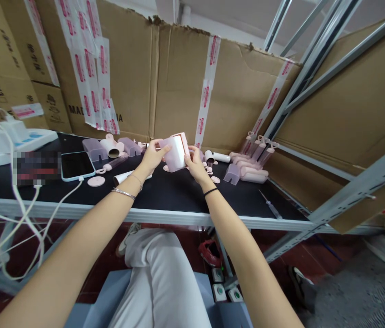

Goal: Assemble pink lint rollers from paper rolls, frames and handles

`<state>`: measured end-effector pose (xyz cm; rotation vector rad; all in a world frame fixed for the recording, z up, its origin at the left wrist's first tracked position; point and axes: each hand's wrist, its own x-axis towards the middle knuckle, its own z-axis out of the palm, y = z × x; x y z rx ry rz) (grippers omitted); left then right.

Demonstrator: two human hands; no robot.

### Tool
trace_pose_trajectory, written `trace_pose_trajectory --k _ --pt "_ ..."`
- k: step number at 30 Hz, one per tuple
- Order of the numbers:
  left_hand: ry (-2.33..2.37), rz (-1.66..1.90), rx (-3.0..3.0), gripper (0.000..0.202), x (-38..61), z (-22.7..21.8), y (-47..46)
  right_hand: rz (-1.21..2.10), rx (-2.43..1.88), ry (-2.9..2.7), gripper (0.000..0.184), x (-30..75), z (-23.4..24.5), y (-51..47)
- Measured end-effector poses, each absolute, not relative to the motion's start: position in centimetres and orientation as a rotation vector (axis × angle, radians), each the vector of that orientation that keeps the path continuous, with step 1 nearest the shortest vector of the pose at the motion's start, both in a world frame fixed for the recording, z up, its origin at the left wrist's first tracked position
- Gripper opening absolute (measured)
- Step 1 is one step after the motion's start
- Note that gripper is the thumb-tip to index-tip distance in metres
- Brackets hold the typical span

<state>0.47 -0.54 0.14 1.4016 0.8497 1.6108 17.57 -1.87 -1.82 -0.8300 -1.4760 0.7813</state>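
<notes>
A small pink-and-white plastic case (178, 152) is held up just above the front-to-middle part of the black table (243, 200), with a cloudy, see-through shell on its left side and a pink rim on its right. The left hand (153, 157) grips it by the shell side, thumb on the near face; the right hand (195, 165) grips the opposite side, near the pink rim. Whether the shell is fully seated is hard to tell, as the fingers hide much of the far side.

It looks light and fairly stiff, likely hollow. The smooth walls may be a little slippery, and the thin shell could flex or scratch if squeezed hard, so the sturdier rim and side edges seem the best places to hold.

Around it on the table lie a white tube (121, 177), a loose cloudy cover (232, 174) and a pink disc (96, 181). Farther out are pink handles (254, 174) in a row, a screwdriver (270, 205) and a phone (78, 165), with a cardboard wall (182, 86) behind.
</notes>
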Motion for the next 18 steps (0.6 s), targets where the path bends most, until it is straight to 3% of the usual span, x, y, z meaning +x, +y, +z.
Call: trace_pose_trajectory --k 13,18 --pt "0.885 1.712 1.386 0.048 0.24 -0.25 0.30 0.872 -0.694 -1.695 0.065 17.02 -1.97 -2.42" --pt "0.902 1.733 1.290 0.046 0.63 -0.03 -0.15 0.708 -0.774 -1.680 0.055 17.78 -1.35 -2.12"
